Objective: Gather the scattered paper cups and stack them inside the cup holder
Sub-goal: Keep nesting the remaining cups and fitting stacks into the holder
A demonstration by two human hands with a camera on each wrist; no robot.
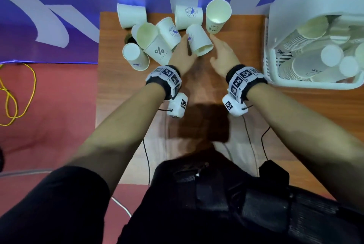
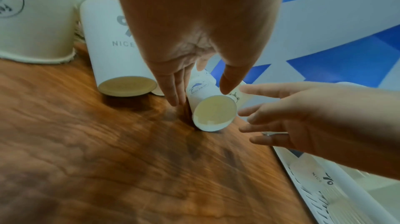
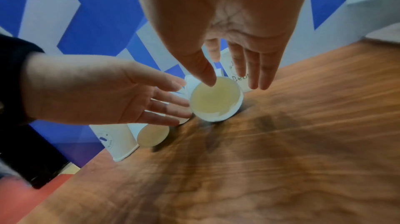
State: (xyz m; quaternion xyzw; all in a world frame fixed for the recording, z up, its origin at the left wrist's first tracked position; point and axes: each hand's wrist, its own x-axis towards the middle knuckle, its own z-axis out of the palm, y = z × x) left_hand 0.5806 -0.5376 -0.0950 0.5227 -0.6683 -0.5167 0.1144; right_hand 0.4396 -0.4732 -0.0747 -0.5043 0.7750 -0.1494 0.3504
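Dim indoor light, a soft shadow on the table (image 1: 206,125), motion blur in both wrist views.

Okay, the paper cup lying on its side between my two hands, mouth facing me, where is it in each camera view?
Head: the tipped cup lies upper centre, between the left hand and right hand.
Left wrist: centre right, its open mouth facing the camera.
Right wrist: centre, mouth under the thumb.
Shared landmark: the upright bear-print cup just behind it, partly hidden in both wrist views.
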